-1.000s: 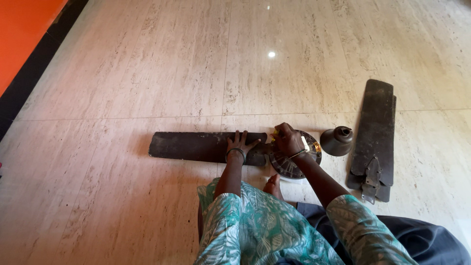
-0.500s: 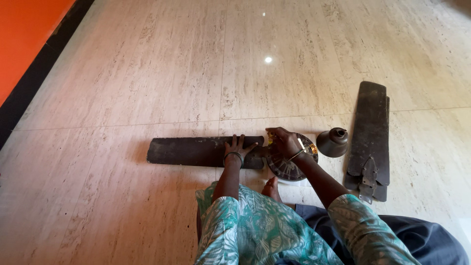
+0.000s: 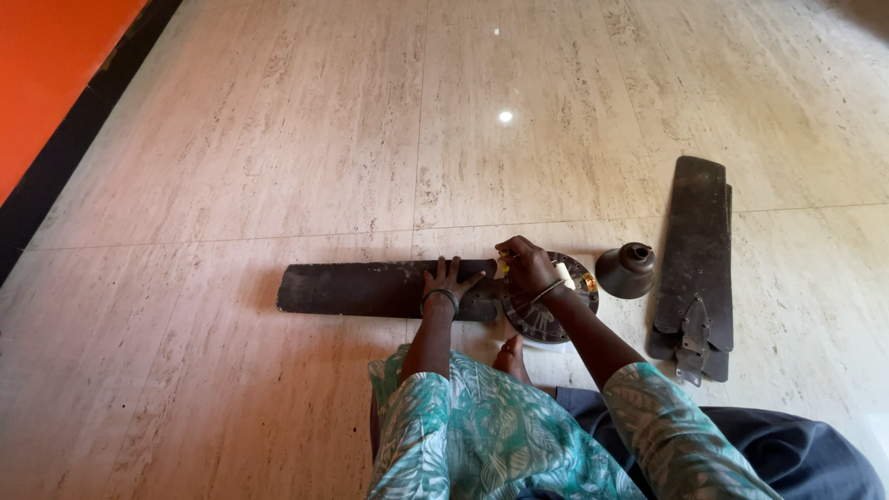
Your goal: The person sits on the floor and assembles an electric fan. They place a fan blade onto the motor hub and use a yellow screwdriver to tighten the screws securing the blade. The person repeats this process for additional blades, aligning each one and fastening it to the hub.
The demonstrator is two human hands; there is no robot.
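Since the earlier frames the right hand [image 3: 526, 267] has edged slightly left over the joint; the left hand [image 3: 449, 279] has stayed put. Nearest, a bare foot [image 3: 512, 356] rests below the motor [image 3: 554, 298]. The left hand lies flat, fingers spread, pressing the blade [image 3: 366, 288] on the floor [image 3: 231, 167]. The right hand, fingers curled, grips a yellow-handled tool [image 3: 506, 266] where blade meets motor. Right of them sit a cup [image 3: 626, 269] and spare blades [image 3: 699, 250].

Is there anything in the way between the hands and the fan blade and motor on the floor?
Nothing visible. The left hand lies flat on the fan blade, and the right hand is at the near edge of the round fan motor, where the blade meets it.
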